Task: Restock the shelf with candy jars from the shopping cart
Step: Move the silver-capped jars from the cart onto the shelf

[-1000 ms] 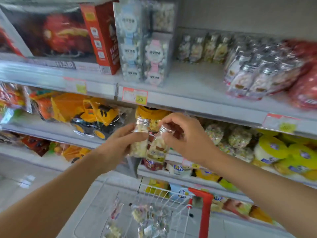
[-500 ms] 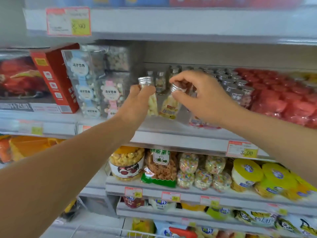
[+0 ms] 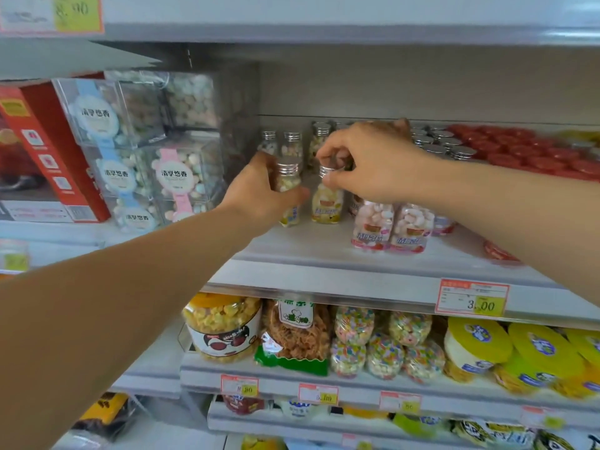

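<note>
two bare hands: left hand [image 3: 259, 193], right hand [image 3: 373, 157]; two yellow-labelled clear candy jars with silver caps [image 3: 326, 204]; three similar jars behind [image 3: 292, 144]; two pink-labelled jars [image 3: 373, 222]; one red cardboard box [image 3: 48, 151].

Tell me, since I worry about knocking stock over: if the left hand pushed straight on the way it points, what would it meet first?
Likely the back-row jars standing just behind the yellow-label jar that the left hand grips; depth is unclear, so I cannot tell the gap.
</note>
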A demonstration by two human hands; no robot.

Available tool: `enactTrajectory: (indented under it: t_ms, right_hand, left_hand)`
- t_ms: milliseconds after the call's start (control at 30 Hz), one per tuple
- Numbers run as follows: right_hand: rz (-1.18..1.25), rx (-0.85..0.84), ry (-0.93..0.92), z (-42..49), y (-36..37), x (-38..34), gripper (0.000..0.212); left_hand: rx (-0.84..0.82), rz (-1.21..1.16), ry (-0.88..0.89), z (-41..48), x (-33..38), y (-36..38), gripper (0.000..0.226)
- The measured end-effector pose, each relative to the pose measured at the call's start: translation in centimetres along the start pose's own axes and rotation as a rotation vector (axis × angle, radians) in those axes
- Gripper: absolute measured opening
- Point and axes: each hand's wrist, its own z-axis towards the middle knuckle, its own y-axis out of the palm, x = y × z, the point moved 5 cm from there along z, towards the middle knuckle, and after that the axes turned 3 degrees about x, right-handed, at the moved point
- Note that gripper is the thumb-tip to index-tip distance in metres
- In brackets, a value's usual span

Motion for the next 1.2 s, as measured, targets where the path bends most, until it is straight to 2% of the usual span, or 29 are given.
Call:
enactTrajectory:
  t_ms: [167, 433, 533, 700, 967, 1200]
  right_hand:
    - [0.018, -0.046, 0.045, 0.4, -0.1, 0.5, 0.033]
    - [0.08, -0.116, 0.092, 1.1, -0.4, 0.6, 0.029]
    - [0.091, -0.11, 0.111, 1.5, -0.3, 0.9, 0.031]
    - [0.159, -0.134, 0.17, 2.3, 0.1, 1.8, 0.035]
    - [0.13, -0.061, 0.193, 3.8, 0.3, 3.0, 0.037]
    - [0.076, 0.003, 0.187, 5.7, 0.6, 4.0, 0.031]
  left_hand:
    - [-0.132, -0.051, 0.042, -0.6, -0.1, 0.0, 0.037]
    - [-0.033, -0.013, 0.046, 1.0, -0.7, 0.0, 0.038]
    - [-0.006, 0.063, 0.089, 1.1, -0.4, 0.1, 0.039]
    - [0.052, 0.226, 0.246, 0.8, 1.1, 0.1, 0.061]
    - [0.171, 0.353, 0.277, 3.0, 1.6, 0.7, 0.058]
    - [0.243, 0.672, 0.33, 5.9, 2.6, 1.7, 0.057]
